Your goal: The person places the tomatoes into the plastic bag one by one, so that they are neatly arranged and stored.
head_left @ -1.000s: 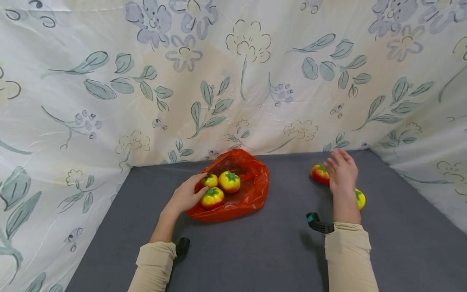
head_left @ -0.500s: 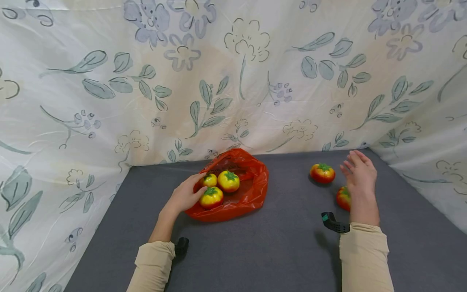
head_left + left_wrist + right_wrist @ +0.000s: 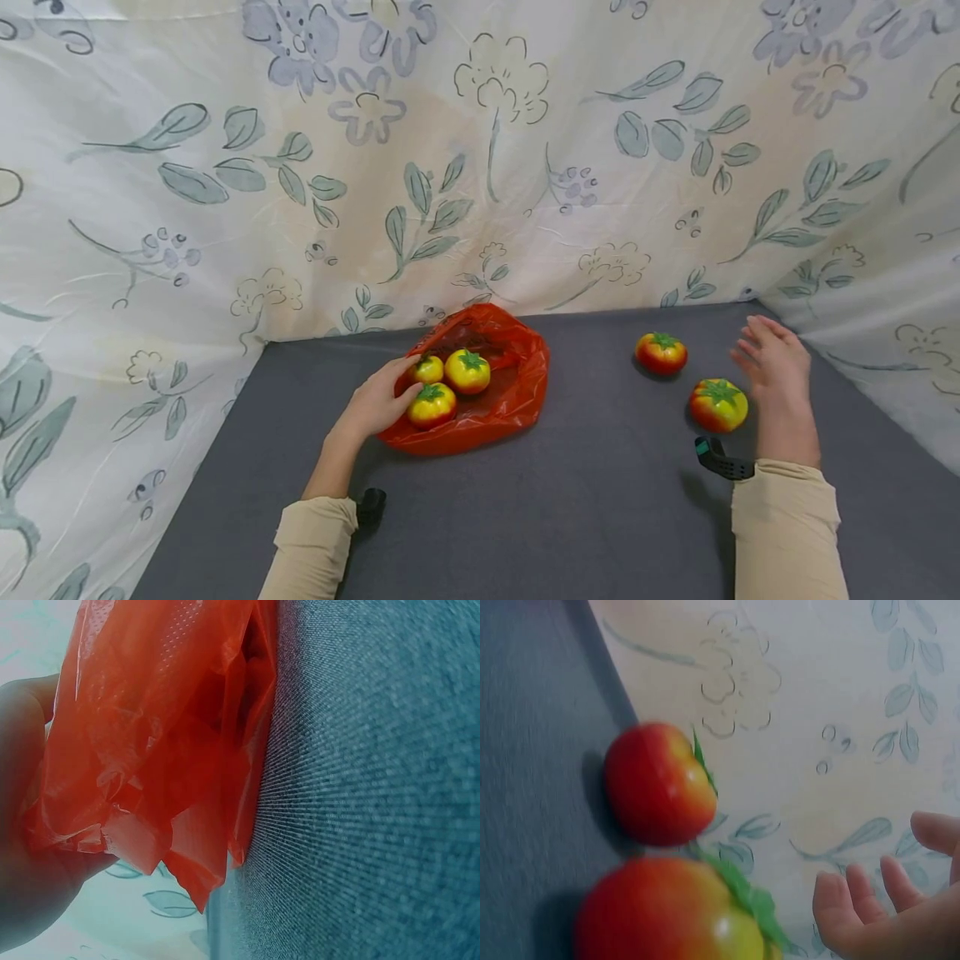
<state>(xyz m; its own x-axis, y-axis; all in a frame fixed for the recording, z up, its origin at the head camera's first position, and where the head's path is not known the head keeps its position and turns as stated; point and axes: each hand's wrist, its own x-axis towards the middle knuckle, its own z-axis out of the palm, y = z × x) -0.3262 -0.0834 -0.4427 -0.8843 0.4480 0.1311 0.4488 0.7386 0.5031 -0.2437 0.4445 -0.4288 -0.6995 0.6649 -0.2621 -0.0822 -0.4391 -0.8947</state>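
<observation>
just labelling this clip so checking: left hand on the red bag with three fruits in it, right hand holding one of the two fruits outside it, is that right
Not quite: the right hand is empty. The head view shows the nearer outside fruit and the farther outside fruit both lying on the grey surface. The rest is right.

Left hand (image 3: 15, 817) holding red bag (image 3: 157, 735), blue-grey cloth (image 3: 375, 780)

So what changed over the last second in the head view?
The right hand moved right, uncovering the far tomato and near tomato; nothing gripped or let go. Unchanged: left hand holding the red bag, three tomatoes inside.
</observation>
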